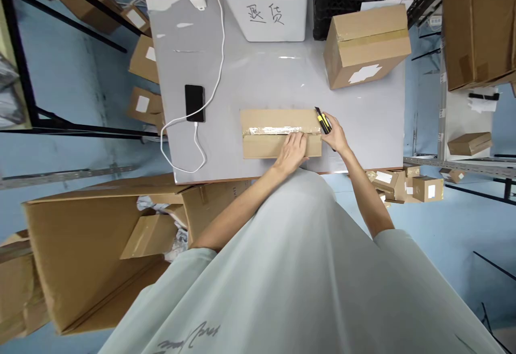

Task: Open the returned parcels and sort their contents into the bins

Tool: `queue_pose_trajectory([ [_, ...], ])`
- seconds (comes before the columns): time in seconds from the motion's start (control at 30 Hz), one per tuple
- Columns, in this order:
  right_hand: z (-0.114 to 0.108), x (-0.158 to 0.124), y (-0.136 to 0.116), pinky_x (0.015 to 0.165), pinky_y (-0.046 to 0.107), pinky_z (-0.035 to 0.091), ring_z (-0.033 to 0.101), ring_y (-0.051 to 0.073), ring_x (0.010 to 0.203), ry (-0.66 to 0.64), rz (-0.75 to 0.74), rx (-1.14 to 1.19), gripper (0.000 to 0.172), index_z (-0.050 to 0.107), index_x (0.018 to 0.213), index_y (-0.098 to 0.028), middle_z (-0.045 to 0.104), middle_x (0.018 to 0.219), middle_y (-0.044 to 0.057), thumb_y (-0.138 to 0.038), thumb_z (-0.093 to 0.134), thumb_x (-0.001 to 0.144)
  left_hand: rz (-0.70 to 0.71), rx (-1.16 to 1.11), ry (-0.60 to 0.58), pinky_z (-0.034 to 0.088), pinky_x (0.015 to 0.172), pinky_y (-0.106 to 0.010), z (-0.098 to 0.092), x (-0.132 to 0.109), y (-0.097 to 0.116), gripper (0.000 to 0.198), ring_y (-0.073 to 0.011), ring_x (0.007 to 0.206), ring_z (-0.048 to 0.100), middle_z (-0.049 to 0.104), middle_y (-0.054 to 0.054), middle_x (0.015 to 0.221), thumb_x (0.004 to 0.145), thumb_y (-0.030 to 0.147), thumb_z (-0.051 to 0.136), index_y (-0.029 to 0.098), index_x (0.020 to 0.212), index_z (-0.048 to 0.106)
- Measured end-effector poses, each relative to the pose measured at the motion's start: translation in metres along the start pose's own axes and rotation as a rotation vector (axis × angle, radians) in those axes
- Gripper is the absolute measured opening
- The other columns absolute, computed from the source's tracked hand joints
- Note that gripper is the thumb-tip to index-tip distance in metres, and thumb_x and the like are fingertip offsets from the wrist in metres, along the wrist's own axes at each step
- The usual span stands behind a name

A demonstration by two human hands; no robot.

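Observation:
A long cardboard box (262, 147), taped along its middle, lies near the front edge of the table. My left hand (293, 152) rests on the right half of its top, fingers together and pressed on the cardboard beside the tape. At the box's right end, my right hand (335, 134) grips a yellow and black box cutter (323, 121), its tip pointing up and left. Whether the blade is out is too small to tell. The tape strip shines and looks unbroken from here.
Behind are a white bin (266, 18), a black crate (322, 9) and a larger taped carton (373, 55). A phone (195, 102) with a white cable (223, 47) lies at left. A big open carton (92, 257) stands below the table's left front; small boxes (427, 188) lie on the floor.

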State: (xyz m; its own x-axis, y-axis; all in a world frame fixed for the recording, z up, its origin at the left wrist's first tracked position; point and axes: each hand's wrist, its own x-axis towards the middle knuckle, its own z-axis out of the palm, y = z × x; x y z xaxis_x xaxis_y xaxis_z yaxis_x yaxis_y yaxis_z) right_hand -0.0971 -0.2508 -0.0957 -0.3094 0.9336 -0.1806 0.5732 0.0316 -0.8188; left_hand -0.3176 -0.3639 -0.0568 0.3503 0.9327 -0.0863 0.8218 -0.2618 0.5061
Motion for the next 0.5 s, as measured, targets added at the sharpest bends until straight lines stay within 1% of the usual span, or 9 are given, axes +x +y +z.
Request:
queue_pose_trajectory([
  [0.03,-0.006,0.0,-0.003,0.132,0.055,0.054,0.06,0.041,0.16,-0.017,-0.04,-0.093,0.091,0.065,0.158,-0.02,0.064,0.17,0.022,-0.069,0.09,0.086,0.004,-0.019,-0.01,0.045,0.132,-0.064,-0.001,0.0,0.0,0.079,-0.048,0.152,0.062,0.064,-0.032,0.158,0.092,0.018,0.085,0.009,0.163,0.052],
  [0.07,-0.011,0.001,-0.007,0.136,0.057,0.05,0.055,0.042,0.166,-0.046,-0.068,-0.172,0.095,0.063,0.164,-0.02,0.059,0.176,0.022,-0.069,0.089,0.087,0.008,-0.036,-0.021,0.044,0.133,-0.064,-0.001,0.001,0.0,0.082,-0.0482,0.152,0.062,0.064,-0.032,0.158,0.09,0.018,0.087,0.008,0.163,0.052],
  [0.1,-0.017,0.003,-0.011,0.136,0.058,0.05,0.054,0.042,0.167,-0.089,-0.092,-0.235,0.096,0.061,0.168,-0.019,0.057,0.179,0.021,-0.068,0.087,0.089,0.011,-0.049,-0.03,0.043,0.133,-0.064,-0.002,0.002,-0.001,0.084,-0.0485,0.153,0.062,0.064,-0.032,0.159,0.089,0.018,0.088,0.008,0.164,0.052],
  [0.17,-0.025,0.009,-0.017,0.132,0.062,0.053,0.058,0.046,0.164,-0.159,-0.124,-0.34,0.096,0.059,0.172,-0.019,0.056,0.181,0.02,-0.065,0.085,0.093,0.02,-0.064,-0.041,0.042,0.133,-0.064,-0.005,0.006,-0.004,0.088,-0.0491,0.152,0.061,0.064,-0.032,0.159,0.088,0.021,0.091,0.007,0.165,0.051],
  [0.27,-0.03,0.018,-0.022,0.122,0.063,0.06,0.07,0.051,0.149,-0.214,-0.14,-0.448,0.088,0.062,0.169,-0.017,0.058,0.179,0.021,-0.062,0.083,0.096,0.041,-0.08,-0.042,0.042,0.133,-0.063,-0.012,0.011,-0.012,0.094,-0.0489,0.154,0.059,0.063,-0.03,0.162,0.087,0.026,0.094,0.01,0.168,0.049],
  [0.3,-0.03,0.021,-0.024,0.119,0.062,0.061,0.073,0.05,0.144,-0.214,-0.136,-0.455,0.085,0.064,0.167,-0.017,0.062,0.175,0.022,-0.06,0.083,0.097,0.042,-0.084,-0.045,0.042,0.133,-0.062,-0.016,0.013,-0.016,0.096,-0.0487,0.155,0.059,0.062,-0.03,0.163,0.086,0.027,0.095,0.011,0.169,0.049],
  [0.37,-0.031,0.029,-0.026,0.114,0.058,0.063,0.078,0.048,0.135,-0.175,-0.118,-0.409,0.076,0.07,0.161,-0.02,0.075,0.161,0.02,-0.058,0.085,0.096,0.014,-0.087,-0.06,0.042,0.132,-0.061,-0.025,0.015,-0.027,0.098,-0.0488,0.153,0.059,0.063,-0.028,0.162,0.084,0.029,0.098,0.013,0.168,0.051],
  [0.43,-0.033,0.036,-0.026,0.109,0.053,0.065,0.081,0.042,0.126,-0.078,-0.077,-0.309,0.067,0.077,0.149,-0.02,0.085,0.14,0.018,-0.06,0.085,0.096,-0.066,-0.081,-0.075,0.043,0.13,-0.061,-0.036,0.015,-0.039,0.095,-0.0505,0.149,0.061,0.067,-0.029,0.154,0.079,0.033,0.103,0.012,0.161,0.059],
  [0.5,-0.038,0.037,-0.025,0.101,0.047,0.066,0.082,0.036,0.112,0.06,-0.006,-0.204,0.06,0.079,0.135,-0.016,0.087,0.121,0.016,-0.064,0.082,0.099,-0.207,-0.083,-0.061,0.045,0.126,-0.06,-0.046,0.014,-0.051,0.085,-0.0516,0.142,0.065,0.072,-0.03,0.143,0.079,0.043,0.105,0.009,0.147,0.066],
])
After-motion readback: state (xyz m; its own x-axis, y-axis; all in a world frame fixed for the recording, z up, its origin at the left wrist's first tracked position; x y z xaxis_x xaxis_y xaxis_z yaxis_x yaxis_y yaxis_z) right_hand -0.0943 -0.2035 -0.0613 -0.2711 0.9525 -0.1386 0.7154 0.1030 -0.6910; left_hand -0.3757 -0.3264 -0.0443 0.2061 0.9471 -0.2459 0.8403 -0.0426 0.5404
